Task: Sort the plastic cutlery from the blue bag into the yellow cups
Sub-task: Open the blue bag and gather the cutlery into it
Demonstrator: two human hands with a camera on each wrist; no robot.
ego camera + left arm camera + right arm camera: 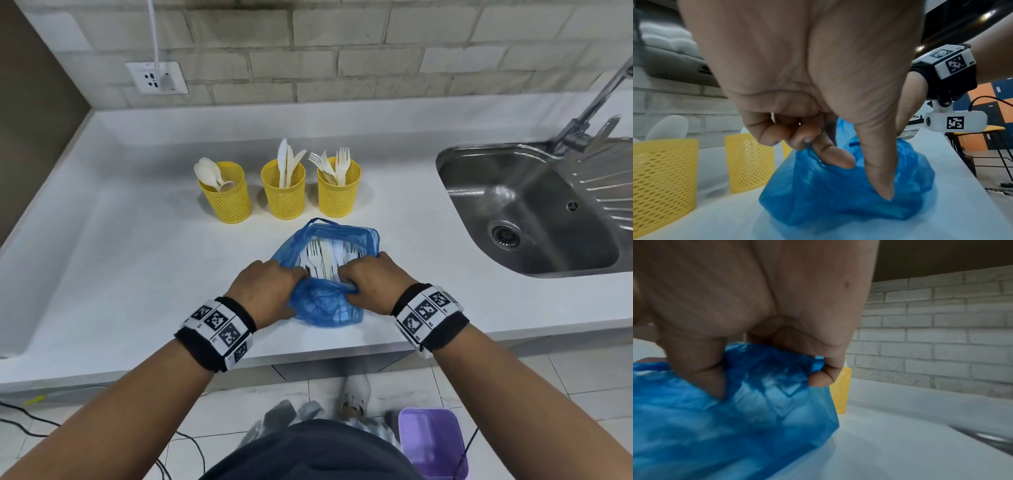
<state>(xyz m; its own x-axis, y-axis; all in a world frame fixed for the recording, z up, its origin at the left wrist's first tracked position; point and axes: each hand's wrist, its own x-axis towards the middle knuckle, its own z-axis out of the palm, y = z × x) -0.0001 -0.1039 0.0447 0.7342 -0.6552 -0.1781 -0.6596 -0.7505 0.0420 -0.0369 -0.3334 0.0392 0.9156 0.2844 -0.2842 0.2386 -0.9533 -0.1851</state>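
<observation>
A thin blue plastic bag (327, 308) lies on the white counter (137, 267) with its mouth spread toward the cups. White forks and other cutlery (322, 257) show inside it. My left hand (267, 291) pinches the near left rim of the bag (838, 194) with curled fingers (830, 155). My right hand (371, 281) grips the near right rim of the bag (756, 410). Behind stand three yellow mesh cups: the left cup (226, 195) holds spoons, the middle cup (284, 192) knives, the right cup (337, 190) forks.
A steel sink (534, 212) with a tap (596, 113) lies to the right. A wall socket (157, 78) with a plugged cable is at the back left. A purple bin (433, 442) and cables sit on the floor below the counter edge.
</observation>
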